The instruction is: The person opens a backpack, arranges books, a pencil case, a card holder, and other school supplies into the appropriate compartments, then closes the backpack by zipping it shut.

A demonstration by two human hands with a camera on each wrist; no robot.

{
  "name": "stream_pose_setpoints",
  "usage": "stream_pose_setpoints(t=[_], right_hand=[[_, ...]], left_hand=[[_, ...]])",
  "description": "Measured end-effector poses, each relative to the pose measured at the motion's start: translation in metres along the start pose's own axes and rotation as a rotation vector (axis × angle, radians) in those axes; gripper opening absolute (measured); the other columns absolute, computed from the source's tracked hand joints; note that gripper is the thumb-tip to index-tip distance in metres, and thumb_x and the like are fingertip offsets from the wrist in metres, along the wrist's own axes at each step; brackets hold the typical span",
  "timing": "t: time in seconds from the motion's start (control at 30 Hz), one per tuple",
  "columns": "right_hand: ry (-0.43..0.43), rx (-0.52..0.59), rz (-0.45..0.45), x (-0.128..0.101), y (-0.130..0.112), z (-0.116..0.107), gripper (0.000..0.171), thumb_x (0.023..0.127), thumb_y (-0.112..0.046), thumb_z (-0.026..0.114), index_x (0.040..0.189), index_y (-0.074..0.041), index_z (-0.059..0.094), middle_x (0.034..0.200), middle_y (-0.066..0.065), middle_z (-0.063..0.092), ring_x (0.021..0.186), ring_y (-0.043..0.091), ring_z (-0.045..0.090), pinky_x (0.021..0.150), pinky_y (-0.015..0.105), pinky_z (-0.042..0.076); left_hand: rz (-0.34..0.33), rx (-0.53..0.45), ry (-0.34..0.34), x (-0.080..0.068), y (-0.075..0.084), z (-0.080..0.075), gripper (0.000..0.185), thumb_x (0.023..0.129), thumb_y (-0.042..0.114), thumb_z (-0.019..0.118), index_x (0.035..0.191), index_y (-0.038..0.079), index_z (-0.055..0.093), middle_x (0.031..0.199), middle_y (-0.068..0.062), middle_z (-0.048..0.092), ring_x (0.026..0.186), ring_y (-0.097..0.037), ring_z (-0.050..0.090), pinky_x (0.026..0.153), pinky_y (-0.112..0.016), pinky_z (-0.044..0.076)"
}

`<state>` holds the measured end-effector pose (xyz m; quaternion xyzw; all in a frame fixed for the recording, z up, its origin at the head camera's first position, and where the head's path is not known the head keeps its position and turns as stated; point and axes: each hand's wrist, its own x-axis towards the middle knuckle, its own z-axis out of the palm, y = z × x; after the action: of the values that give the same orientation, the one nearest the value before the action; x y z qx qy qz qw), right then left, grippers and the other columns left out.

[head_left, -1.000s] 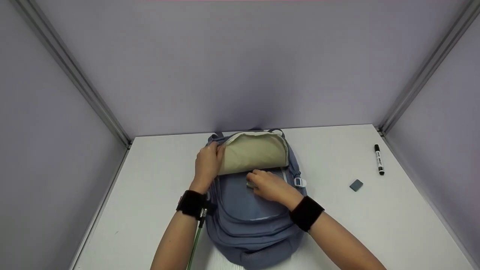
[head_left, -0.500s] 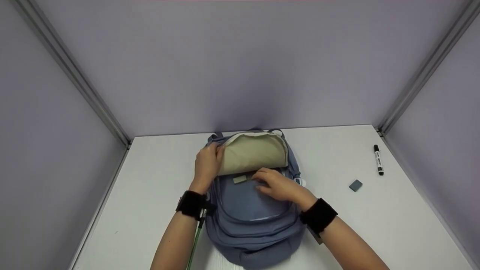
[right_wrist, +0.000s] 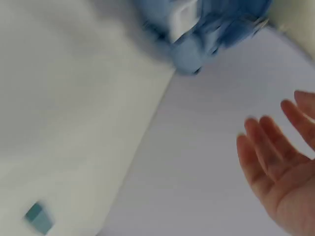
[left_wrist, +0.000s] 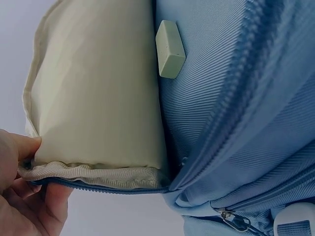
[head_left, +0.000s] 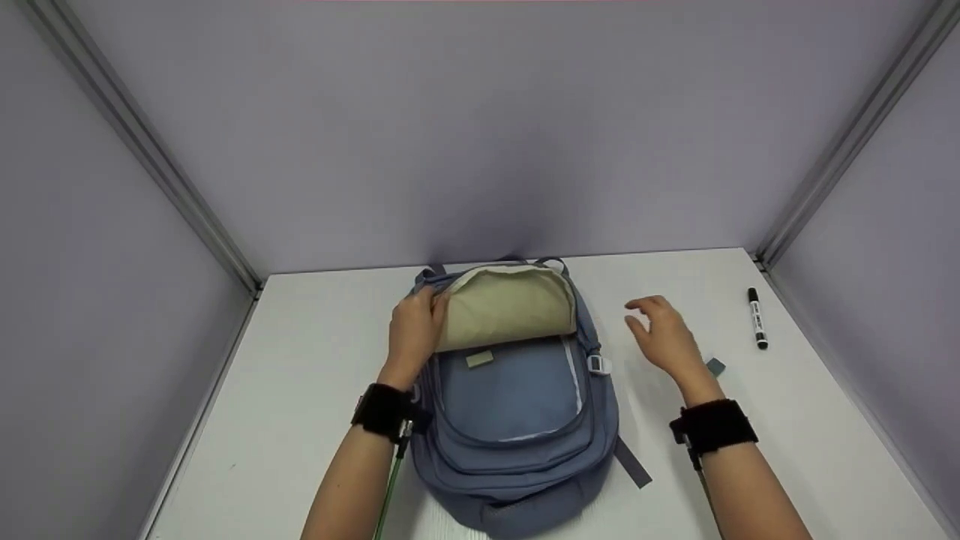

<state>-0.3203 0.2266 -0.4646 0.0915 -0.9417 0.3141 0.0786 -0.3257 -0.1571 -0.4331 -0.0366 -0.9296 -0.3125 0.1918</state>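
Note:
A blue backpack (head_left: 517, 480) lies on the table with its front compartment unzipped and the flap (head_left: 510, 307) folded back, cream lining showing. My left hand (head_left: 414, 330) pinches the flap's zipped edge between thumb and fingers, plain in the left wrist view. Inside the compartment, close to the fold, lies a small pale green block (left_wrist: 170, 49), like an eraser. My right hand (head_left: 664, 337) is in the air to the right of the backpack, fingers spread and holding nothing. Partly behind its wrist is a small teal block (head_left: 716, 366) on the table, seen blurred in the right wrist view.
A black-and-white marker (head_left: 757, 319) lies at the far right of the white table (head_left: 322, 360). A dark strap (head_left: 632, 463) sticks out from the backpack's lower right side. Grey panels wall in the back and both sides.
My right hand has let go of the pale green block inside the backpack and moved out to the right, over the table. The left hand has stayed on the flap.

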Motion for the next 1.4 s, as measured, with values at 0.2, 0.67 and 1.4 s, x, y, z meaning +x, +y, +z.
stream_pose_setpoints(t=[0.2,0.67,1.4], right_hand=[[0.02,-0.146,0.253,-0.012,0.06,-0.013,0.044,0.098,-0.014,0.057,0.134,0.008,0.049,0.127,0.04,0.043,0.112,0.056,0.049,0.087,0.062,0.043],[-0.287,-0.224,0.49,-0.046,0.111,-0.014,0.051,0.1,-0.006,0.038,0.146,0.011,0.027,0.14,0.039,0.034,0.114,0.06,0.045,0.086,0.067,0.041],[-0.123,-0.214,0.466,-0.044,0.104,-0.008,0.027,0.082,-0.002,0.064,0.105,0.012,0.065,0.102,0.033,0.063,0.08,0.046,0.063,0.06,0.05,0.05]], left_hand=[[-0.001,-0.002,0.005,-0.001,0.0,0.001,0.023,0.098,0.021,0.063,0.083,0.004,0.065,0.066,-0.006,0.059,0.061,-0.023,0.056,0.057,-0.042,0.046],[0.006,-0.007,-0.001,-0.001,-0.003,0.004,0.025,0.099,0.022,0.061,0.079,0.006,0.062,0.063,-0.002,0.055,0.057,-0.019,0.052,0.052,-0.038,0.043],[0.011,0.0,0.0,0.0,-0.004,0.006,0.025,0.098,0.022,0.063,0.081,0.004,0.064,0.065,-0.006,0.058,0.062,-0.024,0.059,0.056,-0.044,0.047]])
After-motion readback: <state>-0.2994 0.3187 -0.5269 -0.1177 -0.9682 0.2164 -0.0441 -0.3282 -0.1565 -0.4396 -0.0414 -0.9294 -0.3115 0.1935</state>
